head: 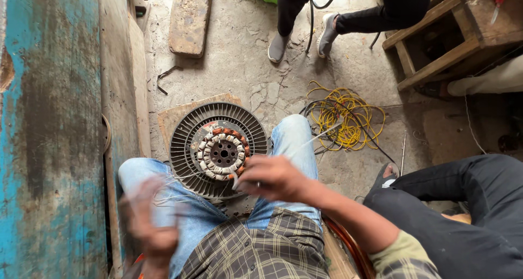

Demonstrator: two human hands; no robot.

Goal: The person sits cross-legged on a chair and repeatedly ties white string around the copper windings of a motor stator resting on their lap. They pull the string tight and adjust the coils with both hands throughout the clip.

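Stator (pixel 223 152) sits in the middle of a round grey finned housing (pixel 190 148), wedged between the person's knees in blue jeans (pixel 294 143), resting on a board (pixel 174 115) on the floor. Dark hub with a ring of bolt holes; pole teeth all round, most wrapped pale, the upper-right arc and a bit at the bottom wound in copper-orange. Thin wire (pixel 316 138) runs up-right from the right hand, pale strands (pixel 174 176) trail left toward the left knee. Right hand (pixel 272 178) is at the stator's lower-right edge, fingers pinched shut on the wire. Left hand (pixel 150 222) is low-left over the thigh, motion-blurred; can't tell its grip. Floor (pixel 245 61) is cracked, dusty concrete. Yellow cable tangle (pixel 343 118) with black leads lies just right of the knee. Plank (pixel 189 17) lies up top, wooden bench (pixel 447 39) top right, worn blue-painted wall (pixel 49 132) on the left. Another person's legs in dark trousers (pixel 479 202) at right; a third person's feet (pixel 302 39) at top.
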